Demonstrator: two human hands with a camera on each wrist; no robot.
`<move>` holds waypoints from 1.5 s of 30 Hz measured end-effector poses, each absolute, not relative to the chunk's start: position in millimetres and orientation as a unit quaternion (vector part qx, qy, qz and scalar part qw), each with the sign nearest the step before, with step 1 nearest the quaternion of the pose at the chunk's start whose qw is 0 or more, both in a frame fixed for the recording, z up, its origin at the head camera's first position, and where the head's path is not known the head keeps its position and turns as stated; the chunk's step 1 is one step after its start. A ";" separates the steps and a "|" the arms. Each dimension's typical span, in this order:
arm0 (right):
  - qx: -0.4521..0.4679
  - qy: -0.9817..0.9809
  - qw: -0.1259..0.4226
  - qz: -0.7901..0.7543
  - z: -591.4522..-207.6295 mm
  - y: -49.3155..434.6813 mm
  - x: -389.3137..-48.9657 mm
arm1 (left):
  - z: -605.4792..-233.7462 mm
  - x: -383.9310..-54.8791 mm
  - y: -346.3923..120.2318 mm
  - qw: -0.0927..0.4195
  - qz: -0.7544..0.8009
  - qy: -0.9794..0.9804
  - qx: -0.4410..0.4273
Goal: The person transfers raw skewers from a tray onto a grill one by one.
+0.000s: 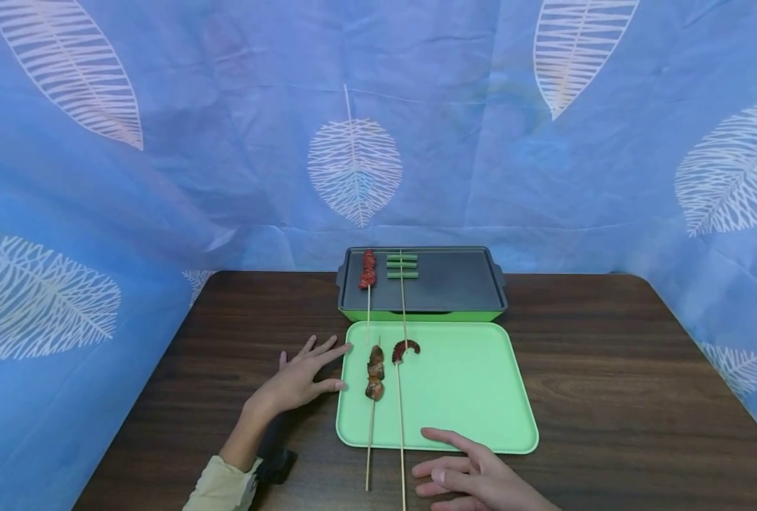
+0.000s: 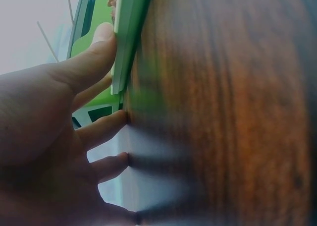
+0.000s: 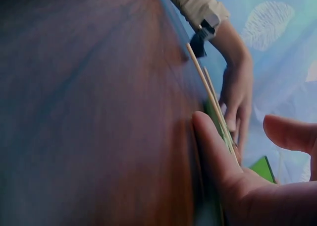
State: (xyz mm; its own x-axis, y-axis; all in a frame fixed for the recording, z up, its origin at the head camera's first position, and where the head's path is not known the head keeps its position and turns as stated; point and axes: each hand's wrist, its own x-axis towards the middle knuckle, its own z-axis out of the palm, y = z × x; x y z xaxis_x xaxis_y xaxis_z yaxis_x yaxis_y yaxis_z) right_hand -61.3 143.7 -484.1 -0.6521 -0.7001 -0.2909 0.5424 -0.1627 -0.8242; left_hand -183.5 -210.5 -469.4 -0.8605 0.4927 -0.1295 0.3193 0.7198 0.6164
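Observation:
My left hand lies at the left edge of a light green tray, fingers spread. In the left wrist view its thumb touches the tray's rim, and other fingertips rest on the table. My right hand hovers by the tray's front edge with nothing in it, its fingers loosely extended, right of the skewer sticks. On the tray lie a skewer of browned meat chunks and a skewer with a curled dark red piece, perhaps octopus tentacle. Both sticks jut past the front rim.
Behind the tray stands a green grill with a dark grey top plate. It carries a red meat skewer and a skewer of green vegetable pieces, whose sticks reach over the tray. The dark wooden table meets a blue leaf-patterned cloth.

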 end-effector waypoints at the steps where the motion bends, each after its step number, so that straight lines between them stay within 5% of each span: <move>1: -0.077 0.495 0.413 -0.761 -484.8 140.5 -60.8 | -469.4 -183.2 -210.3 0.144 0.302 0.916 0.222; 10: -0.060 0.467 0.413 -0.780 -491.9 116.1 -62.4 | -470.9 -183.1 -211.1 0.144 0.301 0.917 0.218; 19: -0.059 0.515 0.358 -0.776 -490.6 107.5 -65.8 | -470.3 -182.9 -209.5 0.145 0.295 0.919 0.216; 45: -0.091 0.582 0.291 -0.754 -475.5 157.0 -58.4 | -470.9 -182.7 -209.6 0.143 0.296 0.919 0.216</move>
